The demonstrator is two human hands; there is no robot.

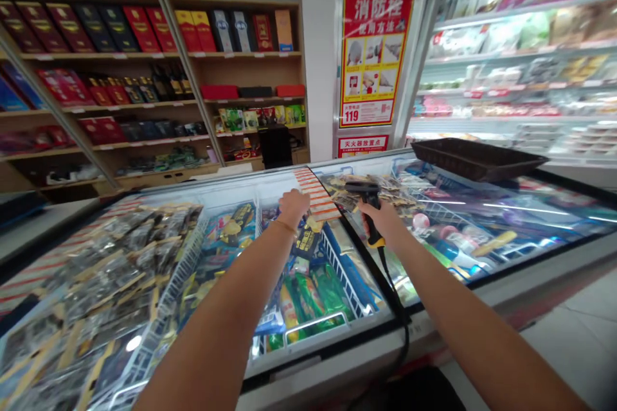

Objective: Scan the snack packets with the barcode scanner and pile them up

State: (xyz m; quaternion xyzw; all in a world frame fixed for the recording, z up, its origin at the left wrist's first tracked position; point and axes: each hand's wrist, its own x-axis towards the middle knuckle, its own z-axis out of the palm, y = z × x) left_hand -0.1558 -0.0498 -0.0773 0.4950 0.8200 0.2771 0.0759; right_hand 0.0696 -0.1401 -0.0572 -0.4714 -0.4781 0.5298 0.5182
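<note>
My right hand (pixel 383 217) is wrapped round the grip of a black and orange barcode scanner (pixel 365 188), held upright over the freezer glass. A dark cable runs from its grip down past the front edge. My left hand (pixel 293 209) reaches over the far part of a white wire basket (pixel 340 263) in the chest freezer. Its fingers are curled, and what they hold, if anything, is hidden. Close below that hand lies a dark packet with yellow lettering (pixel 308 241). Green ice-cream packets (pixel 315 289) fill the near part of the basket.
Several dark wrapped packs (pixel 130 257) lie in the freezer's left part. A brown tray (pixel 477 157) rests on the glass at right. Shelves with boxes (pixel 137 29) stand behind, beside a red and yellow poster (pixel 376 58) and a lit refrigerated case (pixel 520 51).
</note>
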